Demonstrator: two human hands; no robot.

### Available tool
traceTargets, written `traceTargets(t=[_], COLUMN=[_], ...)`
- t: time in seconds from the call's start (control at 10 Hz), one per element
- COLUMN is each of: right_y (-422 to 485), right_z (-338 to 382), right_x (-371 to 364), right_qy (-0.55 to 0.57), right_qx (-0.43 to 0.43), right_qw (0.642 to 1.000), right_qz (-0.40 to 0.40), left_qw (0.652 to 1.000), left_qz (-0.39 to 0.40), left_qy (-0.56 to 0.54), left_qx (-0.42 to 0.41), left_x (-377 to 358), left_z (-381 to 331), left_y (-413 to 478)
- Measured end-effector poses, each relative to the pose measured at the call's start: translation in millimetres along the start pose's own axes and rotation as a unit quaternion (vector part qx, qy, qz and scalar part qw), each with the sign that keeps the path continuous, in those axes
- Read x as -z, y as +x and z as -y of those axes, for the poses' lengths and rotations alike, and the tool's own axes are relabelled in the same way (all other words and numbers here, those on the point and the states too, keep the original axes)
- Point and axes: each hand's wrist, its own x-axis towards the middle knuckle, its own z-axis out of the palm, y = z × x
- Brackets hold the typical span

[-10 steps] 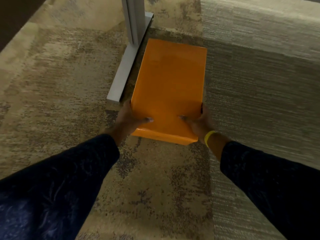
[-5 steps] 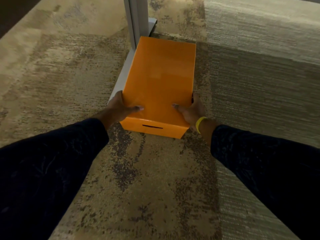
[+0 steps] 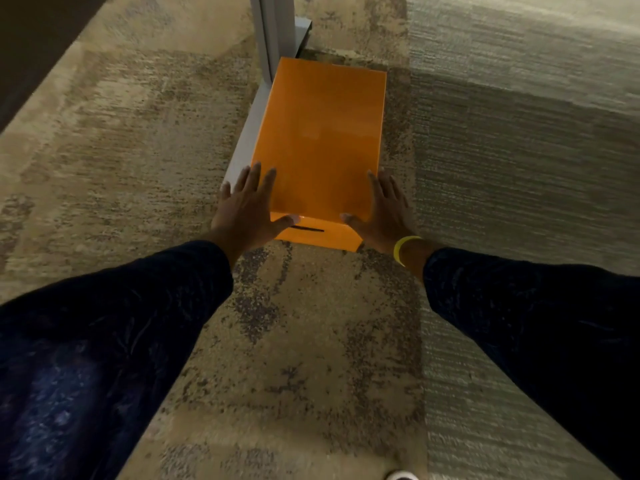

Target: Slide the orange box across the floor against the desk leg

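Where the carpet (image 3: 311, 341) fills most of the frame, one orange box (image 3: 322, 140) lies flat at upper centre, long axis running away from the camera, its left long side along the pale foot (image 3: 244, 147) of the desk leg (image 3: 275, 32); whether the two touch cannot be told, since the lid hides the seam, but no gap shows. Near end face: a dark slot (image 3: 308, 230), turned toward the camera. Left hand (image 3: 247, 211): palm down over the box's near left corner, fingers (image 3: 258, 178) spread and straight, thumb at the near edge; it clamps nothing. Right hand (image 3: 384, 211): laid by the near right corner, fingers splayed along the right side, likewise gripping nothing; a yellow band (image 3: 403, 249) at the wrist. Both sleeves (image 3: 121, 323) dark, entering from the lower corners. Judgement: flat, spread hands at the near corners suit pushing and steering, not lifting, and they keep the box square to the foot. With the box lying along the foot, the slide looks done or nearly so; a last nudge leftward would confirm contact. Risk: pushing one corner alone could skew the box off the foot.
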Motion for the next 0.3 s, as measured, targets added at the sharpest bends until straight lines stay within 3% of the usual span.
traceTargets(t=[0.3], right_y=[-90.1], right_z=[15.6], right_x=[32.1], right_qy=[-0.082], right_qx=[0.025], right_qw=[0.996], right_qz=[0.015], left_qw=[0.996], left_qz=[-0.003], left_qy=[0.067], left_qx=[-0.055], left_x=[27.7], left_z=[-30.4], left_y=[-93.5])
